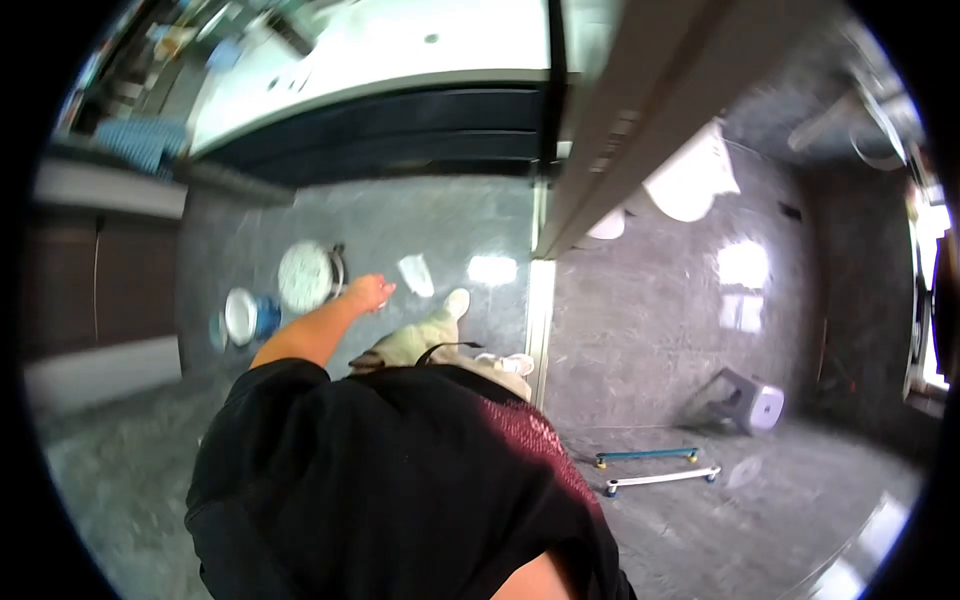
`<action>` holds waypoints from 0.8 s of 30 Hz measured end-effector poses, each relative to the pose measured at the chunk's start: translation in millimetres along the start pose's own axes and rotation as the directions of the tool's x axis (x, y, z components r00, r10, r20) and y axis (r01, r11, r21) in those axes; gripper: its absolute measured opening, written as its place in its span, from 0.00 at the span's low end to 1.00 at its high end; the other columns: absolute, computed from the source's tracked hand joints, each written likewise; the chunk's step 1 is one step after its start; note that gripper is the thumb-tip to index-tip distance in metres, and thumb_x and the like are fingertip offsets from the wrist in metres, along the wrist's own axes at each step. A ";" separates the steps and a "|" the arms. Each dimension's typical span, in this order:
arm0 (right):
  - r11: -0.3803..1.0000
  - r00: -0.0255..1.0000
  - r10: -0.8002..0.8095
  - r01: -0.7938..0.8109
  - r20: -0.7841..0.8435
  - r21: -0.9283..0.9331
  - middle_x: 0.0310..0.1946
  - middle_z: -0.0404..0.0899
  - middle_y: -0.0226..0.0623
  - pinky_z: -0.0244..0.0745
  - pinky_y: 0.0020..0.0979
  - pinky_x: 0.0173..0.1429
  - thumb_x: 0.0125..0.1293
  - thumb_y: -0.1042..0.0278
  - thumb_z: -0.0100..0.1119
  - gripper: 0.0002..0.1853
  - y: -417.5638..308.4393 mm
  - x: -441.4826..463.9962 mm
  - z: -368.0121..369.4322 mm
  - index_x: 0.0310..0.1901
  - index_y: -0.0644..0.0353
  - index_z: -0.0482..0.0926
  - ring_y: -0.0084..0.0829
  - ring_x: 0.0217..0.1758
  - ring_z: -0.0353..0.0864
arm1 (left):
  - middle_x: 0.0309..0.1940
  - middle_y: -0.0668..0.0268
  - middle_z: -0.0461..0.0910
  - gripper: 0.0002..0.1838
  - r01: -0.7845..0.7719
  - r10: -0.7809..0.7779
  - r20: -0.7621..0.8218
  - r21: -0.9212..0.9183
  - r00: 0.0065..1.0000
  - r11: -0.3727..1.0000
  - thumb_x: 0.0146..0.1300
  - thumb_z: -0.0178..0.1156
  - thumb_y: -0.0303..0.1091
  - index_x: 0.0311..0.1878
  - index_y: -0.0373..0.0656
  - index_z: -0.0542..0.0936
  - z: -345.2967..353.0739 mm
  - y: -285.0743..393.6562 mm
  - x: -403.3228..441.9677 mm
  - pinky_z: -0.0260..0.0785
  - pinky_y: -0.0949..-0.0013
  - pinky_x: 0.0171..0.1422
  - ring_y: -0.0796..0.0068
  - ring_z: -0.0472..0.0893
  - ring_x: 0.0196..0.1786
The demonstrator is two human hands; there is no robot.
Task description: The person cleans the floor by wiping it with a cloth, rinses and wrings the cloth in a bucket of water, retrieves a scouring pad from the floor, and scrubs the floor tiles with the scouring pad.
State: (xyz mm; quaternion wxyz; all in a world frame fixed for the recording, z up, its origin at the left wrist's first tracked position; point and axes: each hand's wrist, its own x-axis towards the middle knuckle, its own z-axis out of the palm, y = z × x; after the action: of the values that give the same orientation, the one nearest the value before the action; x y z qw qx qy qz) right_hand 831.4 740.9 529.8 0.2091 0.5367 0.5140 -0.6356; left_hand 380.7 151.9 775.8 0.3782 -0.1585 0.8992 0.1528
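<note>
Left hand (370, 291) over glossy floor (420, 220), counter (480, 40) beyond

Glossy grey floor (430, 215) lies on both sides of a white sill (541, 320), reflecting bright patches of light (743, 264). At the top, a pale counter (440, 50) tops a black cabinet (450, 125). Beyond a brown frame (660, 100) sits a lavender stool (757, 403); a window (938, 222) glares at far right.
</note>
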 end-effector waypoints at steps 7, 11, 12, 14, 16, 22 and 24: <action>0.982 0.926 0.021 -0.091 -0.378 -0.168 0.21 0.73 0.31 0.65 0.30 0.21 0.60 0.61 0.51 0.08 -247.4 -21.4 33.4 0.38 0.53 0.72 0.27 0.21 0.73 | 0.17 0.61 0.79 0.19 0.149 -0.159 -0.061 -0.140 0.985 0.979 0.58 0.54 0.49 0.29 0.40 0.77 64.7 -129.6 -48.1 0.72 0.63 0.34 0.67 0.81 0.22; 0.925 0.961 -0.119 0.016 -0.248 -0.380 0.22 0.74 0.30 0.65 0.28 0.21 0.60 0.62 0.51 0.08 -332.4 -48.4 162.6 0.39 0.53 0.73 0.26 0.21 0.73 | 0.21 0.59 0.81 0.24 0.306 -0.286 0.140 -0.153 0.948 0.940 0.62 0.47 0.51 0.29 0.38 0.79 67.0 -192.5 -67.2 0.73 0.62 0.39 0.65 0.81 0.24; 0.904 0.969 -0.143 0.045 -0.201 -0.424 0.22 0.74 0.30 0.65 0.27 0.21 0.61 0.62 0.51 0.08 -343.0 -56.1 203.7 0.39 0.53 0.73 0.26 0.21 0.73 | 0.22 0.58 0.81 0.27 0.368 -0.345 0.164 -0.137 0.924 0.920 0.63 0.44 0.52 0.30 0.37 0.81 60.0 -206.4 -70.6 0.72 0.60 0.43 0.63 0.82 0.27; 0.840 0.981 -0.175 0.105 -0.083 -0.533 0.23 0.74 0.29 0.65 0.26 0.21 0.61 0.62 0.51 0.08 -357.5 -68.2 283.9 0.40 0.53 0.74 0.25 0.21 0.73 | 0.22 0.58 0.81 0.28 0.445 -0.414 0.165 -0.286 0.896 0.849 0.64 0.42 0.53 0.32 0.37 0.81 53.0 -244.6 -75.5 0.72 0.60 0.44 0.62 0.82 0.27; 0.666 0.958 -0.210 0.287 0.196 -0.689 0.25 0.76 0.31 0.67 0.26 0.22 0.62 0.61 0.52 0.10 -359.5 -42.3 344.7 0.40 0.55 0.75 0.24 0.22 0.74 | 0.22 0.57 0.81 0.29 0.503 -0.470 0.189 -0.436 0.862 0.747 0.65 0.39 0.53 0.33 0.37 0.81 45.1 -281.0 -75.6 0.71 0.60 0.45 0.61 0.82 0.28; 0.257 0.860 -0.093 0.507 0.502 -0.822 0.28 0.79 0.33 0.71 0.26 0.28 0.66 0.56 0.51 0.13 -395.8 -74.2 578.2 0.38 0.58 0.77 0.24 0.27 0.77 | 0.34 0.50 0.81 0.28 0.531 -0.595 -0.021 -0.427 0.804 0.732 0.65 0.38 0.52 0.38 0.37 0.81 73.7 -408.4 -68.2 0.71 0.60 0.47 0.59 0.80 0.42; 0.252 0.855 -0.084 0.515 0.512 -0.819 0.28 0.79 0.32 0.71 0.25 0.28 0.67 0.56 0.50 0.14 -410.3 -81.3 621.9 0.38 0.58 0.78 0.24 0.27 0.77 | 0.40 0.49 0.79 0.28 0.660 -0.730 0.123 -0.546 0.672 0.516 0.65 0.39 0.52 0.42 0.36 0.79 83.1 -434.3 -61.9 0.71 0.60 0.49 0.54 0.79 0.45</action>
State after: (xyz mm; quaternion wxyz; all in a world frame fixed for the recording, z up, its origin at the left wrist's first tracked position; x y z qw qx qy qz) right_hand 232.6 329.3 713.7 0.4435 0.0733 0.8295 -0.3316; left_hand 648.3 -197.0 698.1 0.2893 -0.6151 0.6969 0.2289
